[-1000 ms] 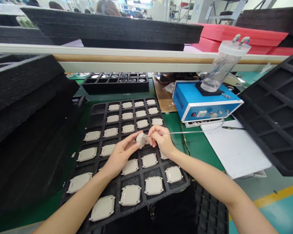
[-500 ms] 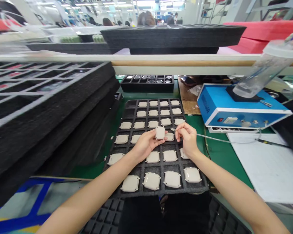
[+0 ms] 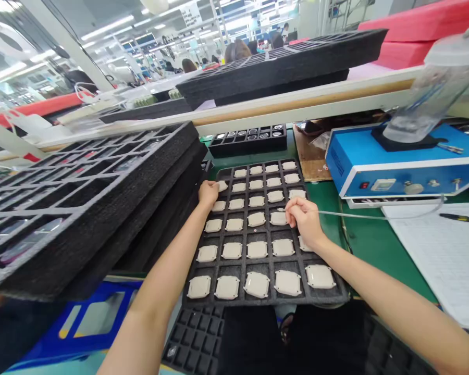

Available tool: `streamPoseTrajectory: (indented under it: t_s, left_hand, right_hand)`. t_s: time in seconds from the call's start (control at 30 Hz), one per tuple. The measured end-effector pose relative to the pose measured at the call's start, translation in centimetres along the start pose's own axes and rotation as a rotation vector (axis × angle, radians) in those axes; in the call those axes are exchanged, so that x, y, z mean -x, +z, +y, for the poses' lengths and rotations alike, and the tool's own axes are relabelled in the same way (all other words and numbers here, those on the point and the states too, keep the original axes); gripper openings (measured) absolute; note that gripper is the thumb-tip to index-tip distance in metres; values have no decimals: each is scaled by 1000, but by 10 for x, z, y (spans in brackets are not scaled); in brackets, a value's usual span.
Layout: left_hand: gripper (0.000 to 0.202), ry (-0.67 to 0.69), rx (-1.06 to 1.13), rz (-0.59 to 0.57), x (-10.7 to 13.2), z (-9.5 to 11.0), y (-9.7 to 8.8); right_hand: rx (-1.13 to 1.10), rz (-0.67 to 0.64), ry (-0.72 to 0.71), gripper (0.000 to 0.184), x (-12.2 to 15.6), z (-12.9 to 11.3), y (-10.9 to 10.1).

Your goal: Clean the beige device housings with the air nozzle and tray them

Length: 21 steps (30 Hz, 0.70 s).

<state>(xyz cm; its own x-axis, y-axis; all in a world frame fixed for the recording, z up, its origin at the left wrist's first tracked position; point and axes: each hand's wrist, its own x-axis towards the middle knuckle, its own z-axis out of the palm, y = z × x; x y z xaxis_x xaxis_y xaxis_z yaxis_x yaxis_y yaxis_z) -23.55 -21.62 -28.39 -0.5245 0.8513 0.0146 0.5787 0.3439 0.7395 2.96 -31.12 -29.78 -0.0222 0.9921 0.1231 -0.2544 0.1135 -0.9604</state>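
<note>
A black foam tray (image 3: 262,298) lies before me, its cells filled with several beige square parts (image 3: 257,249). My left hand (image 3: 208,192) reaches to the tray's far left column, fingers closed on a beige part (image 3: 222,185) at a cell there. My right hand (image 3: 304,217) hovers over the tray's right side, pinched shut on a thin pen-like nozzle (image 3: 282,210) fed by a clear tube (image 3: 375,216). The tube runs right toward the blue machine (image 3: 398,161).
A stack of black foam trays (image 3: 86,208) rises at my left. Another tray of round parts (image 3: 250,139) sits at the back. A clear cylinder (image 3: 433,88) stands on the blue machine. White paper (image 3: 441,255) with a pen (image 3: 461,218) lies at right. People work in the background.
My left hand has carried the beige part from the tray's middle out to the far left column. My right hand stayed near the same spot. The view swung left.
</note>
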Motion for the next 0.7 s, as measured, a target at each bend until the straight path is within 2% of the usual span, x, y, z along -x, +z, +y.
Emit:
streamPoseTrajectory:
  t_s: [0.23,0.47,0.6,0.7]
  left_hand:
    - [31,79,-175,-114,-20,-5,0]
    - [27,191,-319,-134,-8,-9,-11]
    - [26,241,-357,-110,16,-5,-20]
    - [34,337,-343,-116,69,4,-33]
  right_hand:
    - [-5,-20,-2,5,2,-1,1]
    - [7,-24,-9,5,2,-1,0]
    - [11,-32,-12,5,1,0,-1]
    - [21,-24,-15,5,1,2,-2]
